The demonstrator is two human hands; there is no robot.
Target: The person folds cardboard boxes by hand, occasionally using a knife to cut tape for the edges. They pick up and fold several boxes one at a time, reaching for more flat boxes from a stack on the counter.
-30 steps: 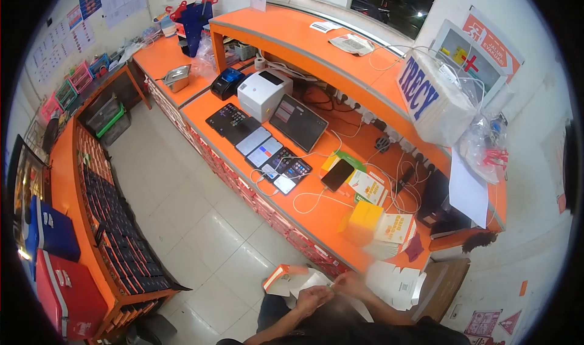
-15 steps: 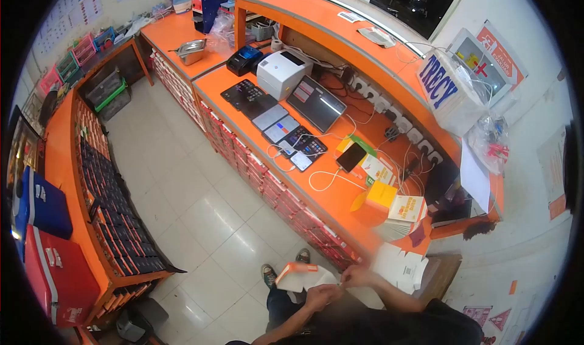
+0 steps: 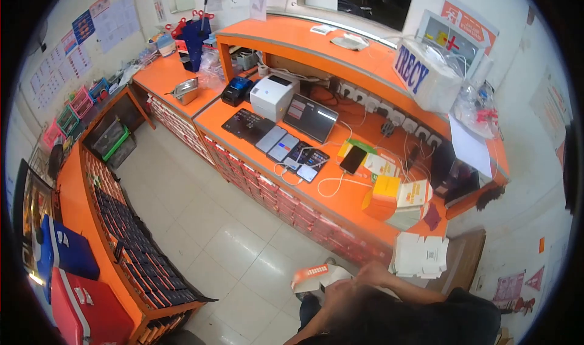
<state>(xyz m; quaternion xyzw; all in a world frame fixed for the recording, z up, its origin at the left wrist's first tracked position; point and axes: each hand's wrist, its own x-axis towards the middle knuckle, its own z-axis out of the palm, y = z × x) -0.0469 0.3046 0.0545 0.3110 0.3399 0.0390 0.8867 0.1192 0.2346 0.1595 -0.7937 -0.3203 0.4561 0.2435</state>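
At the lower middle, my left hand (image 3: 338,290) is closed on the near end of a white carton with an orange printed panel (image 3: 311,277). The carton looks partly unfolded, with flaps apart, above the floor and my feet. My right hand (image 3: 371,274) is just right of it, fingers bent and pressed together near the carton's edge. What those fingers hold, if anything, cannot be made out. A dark blurred shape below covers part of my left hand and forearm. Close to my right forearm lies another white opened carton (image 3: 418,255).
The orange counter (image 3: 340,202) carries a label printer (image 3: 274,96), a laptop (image 3: 310,119), several tablets and phones, and yellow-white boxes (image 3: 385,189). Cables trail across it. Red (image 3: 91,305) and blue (image 3: 72,251) cooler boxes stand on the left shelf unit. Cardboard (image 3: 465,263) leans at right.
My view has tilted up and turned, so the counter appears shifted. Both hands and the carton sit further right in view. The carton's orange panel now shows more fully.
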